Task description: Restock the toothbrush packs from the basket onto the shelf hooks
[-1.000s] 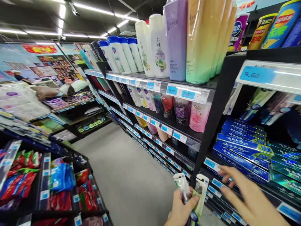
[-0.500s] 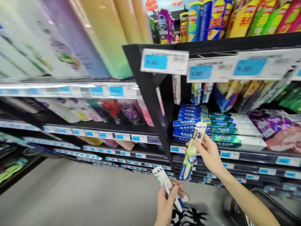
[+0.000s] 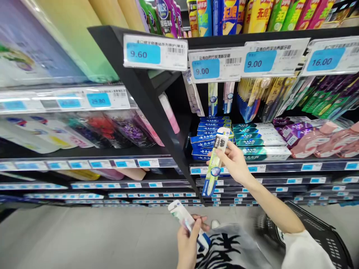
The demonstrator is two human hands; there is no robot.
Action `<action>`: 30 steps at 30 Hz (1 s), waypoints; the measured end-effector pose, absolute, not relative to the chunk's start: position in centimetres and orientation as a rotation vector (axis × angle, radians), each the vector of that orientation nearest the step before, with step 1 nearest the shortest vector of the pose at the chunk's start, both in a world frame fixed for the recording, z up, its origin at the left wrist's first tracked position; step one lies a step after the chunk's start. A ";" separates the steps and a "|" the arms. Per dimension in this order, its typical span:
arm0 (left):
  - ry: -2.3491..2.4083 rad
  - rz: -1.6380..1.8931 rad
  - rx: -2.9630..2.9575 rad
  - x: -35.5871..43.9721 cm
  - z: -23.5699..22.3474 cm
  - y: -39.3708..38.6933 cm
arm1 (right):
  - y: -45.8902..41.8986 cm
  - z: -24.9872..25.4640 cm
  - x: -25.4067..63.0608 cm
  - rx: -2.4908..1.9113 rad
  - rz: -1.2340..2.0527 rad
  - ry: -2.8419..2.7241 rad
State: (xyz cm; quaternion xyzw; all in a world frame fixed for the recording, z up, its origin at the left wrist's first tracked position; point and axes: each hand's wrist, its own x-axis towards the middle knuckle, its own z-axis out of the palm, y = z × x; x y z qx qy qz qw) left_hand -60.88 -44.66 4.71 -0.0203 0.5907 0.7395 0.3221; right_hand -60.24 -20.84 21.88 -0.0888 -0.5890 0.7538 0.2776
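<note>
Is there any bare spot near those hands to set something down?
Yes, on the grey floor, left of the left hand and in front of the shelves. Behind the right hand it's crowded: blue boxes and green-and-white boxes sit close together under hanging packs.

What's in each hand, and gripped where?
Right hand: green-and-blue packaged toothbrush, by its upper half. Left hand: white-and-blue packaged toothbrush, near its middle.
</note>
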 end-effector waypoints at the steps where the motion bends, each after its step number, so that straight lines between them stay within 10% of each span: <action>1: 1.552 1.938 -0.053 -60.8 4.7 -44.7 | -20.9 22.0 -60.2 -0.245 2.024 -1.590; 30: 1.577 1.905 -0.124 -60.3 4.8 -44.3 | -20.7 22.3 -60.2 -0.277 1.987 -1.662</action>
